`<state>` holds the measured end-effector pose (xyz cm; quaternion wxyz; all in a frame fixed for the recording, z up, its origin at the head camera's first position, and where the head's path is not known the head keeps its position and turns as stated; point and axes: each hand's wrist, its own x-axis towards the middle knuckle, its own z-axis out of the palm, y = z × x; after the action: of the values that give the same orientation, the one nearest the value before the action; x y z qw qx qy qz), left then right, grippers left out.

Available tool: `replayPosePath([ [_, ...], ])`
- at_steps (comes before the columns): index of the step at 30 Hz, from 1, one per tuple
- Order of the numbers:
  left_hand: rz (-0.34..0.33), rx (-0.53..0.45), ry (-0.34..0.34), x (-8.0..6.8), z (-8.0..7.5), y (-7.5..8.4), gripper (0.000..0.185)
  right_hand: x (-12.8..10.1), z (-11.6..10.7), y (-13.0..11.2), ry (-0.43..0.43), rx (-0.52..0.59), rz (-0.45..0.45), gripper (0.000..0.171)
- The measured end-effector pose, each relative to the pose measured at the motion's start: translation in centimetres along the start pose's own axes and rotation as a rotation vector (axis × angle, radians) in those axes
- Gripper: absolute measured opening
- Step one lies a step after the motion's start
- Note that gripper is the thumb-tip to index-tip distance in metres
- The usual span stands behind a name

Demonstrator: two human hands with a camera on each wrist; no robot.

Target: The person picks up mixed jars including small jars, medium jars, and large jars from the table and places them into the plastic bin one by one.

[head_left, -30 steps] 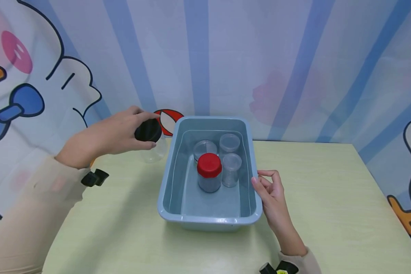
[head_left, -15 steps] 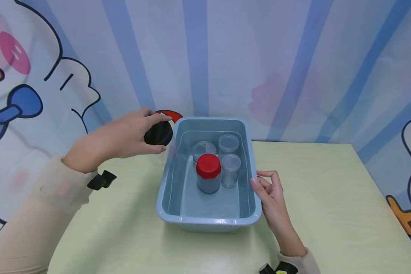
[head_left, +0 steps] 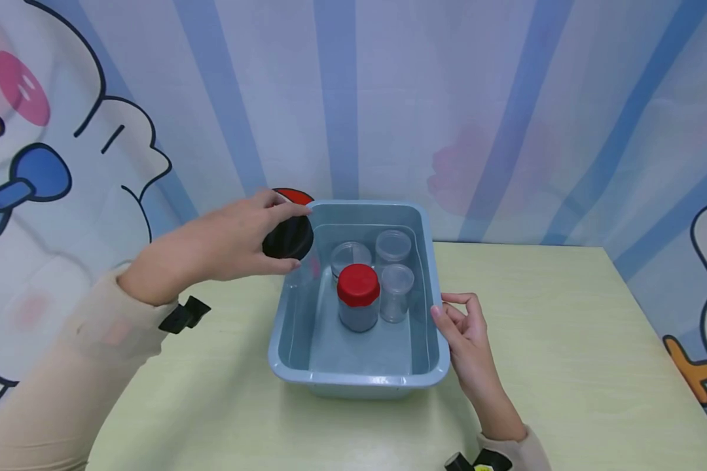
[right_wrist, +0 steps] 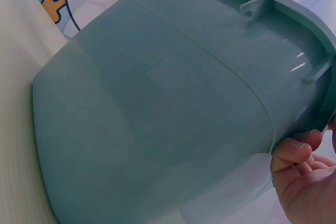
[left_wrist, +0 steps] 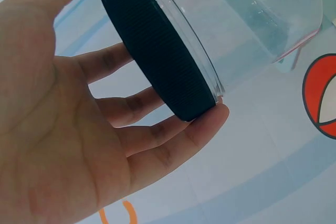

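My left hand (head_left: 230, 239) grips a clear jar (left_wrist: 252, 19) by its black ribbed lid (head_left: 289, 238), with fingers and thumb spread round the lid's edge. In the head view the jar overlaps the left rim of a blue-grey plastic basin (head_left: 359, 378). My right hand (head_left: 468, 340) holds the basin's right rim, thumb on top and fingers curled beneath, as the right wrist view also shows at the basin's outer wall (right_wrist: 157, 103). Inside the basin stand a red-lidded jar (head_left: 359, 297) and several small clear lidded containers, among them a tall one (head_left: 396, 294) and a wide one (head_left: 350, 255).
The basin rests on a pale wooden table (head_left: 554, 340). Right behind it hangs a striped blue cartoon curtain (head_left: 389, 118). Black straps with small devices sit on both wrists, such as the left wrist strap (head_left: 184, 314).
My left hand has carried the black-lidded jar rightward, from beside the basin to its left rim. The right hand keeps its hold and the basin has stayed in place.
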<state>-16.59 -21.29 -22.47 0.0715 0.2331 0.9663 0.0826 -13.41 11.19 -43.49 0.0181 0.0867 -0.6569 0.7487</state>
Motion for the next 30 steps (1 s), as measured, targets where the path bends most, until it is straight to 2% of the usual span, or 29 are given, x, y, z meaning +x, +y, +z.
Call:
replayPosePath([
  [18, 0.054, 0.014, -0.031, 0.4, 0.3, 1.3, 0.066, 0.0, 0.0, 0.1, -0.002, 0.0, -0.006, 0.033],
  [30, 0.087, 0.005, -0.045, 0.8, 0.8, 2.5, 0.069, -0.1, 0.2, -0.2, 0.007, -0.002, 0.009, 0.032],
])
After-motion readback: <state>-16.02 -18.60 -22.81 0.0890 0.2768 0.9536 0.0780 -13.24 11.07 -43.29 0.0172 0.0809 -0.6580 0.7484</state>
